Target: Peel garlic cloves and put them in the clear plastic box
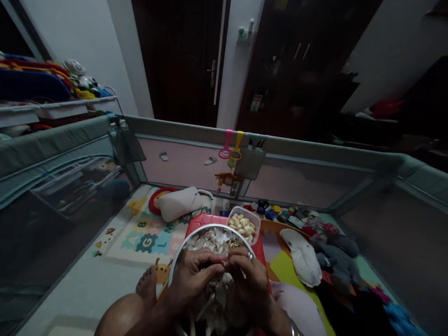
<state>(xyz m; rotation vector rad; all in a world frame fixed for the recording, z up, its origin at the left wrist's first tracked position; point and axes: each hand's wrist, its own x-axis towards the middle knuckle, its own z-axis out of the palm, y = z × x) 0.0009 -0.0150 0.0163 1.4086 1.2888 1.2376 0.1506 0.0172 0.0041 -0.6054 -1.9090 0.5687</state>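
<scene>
My left hand (pixel 201 270) and my right hand (pixel 247 275) meet fingertip to fingertip over a wide white-rimmed bowl (pixel 179 254). Both are closed in a pinch on a small garlic clove (pixel 223 264), mostly covered by the fingers. Papery garlic skins (pixel 217 240) and dry stalks fill the bowl beneath them. Just beyond its right rim stands a clear plastic container (pixel 258 228) holding many pale peeled cloves (pixel 241 224). Under the bowl and container is a red stool-like surface (pixel 206 218). A ring is on a right-hand finger.
A grey playpen rail with mesh walls (pixel 297 144) surrounds me. On the letter-printed play mat (pixel 119 245) lie a white bolster-like cushion (pixel 180 203) at left and a white pillow (pixel 301 256) at right. A grey plush toy (pixel 339 263) and several small toys lie along the right side.
</scene>
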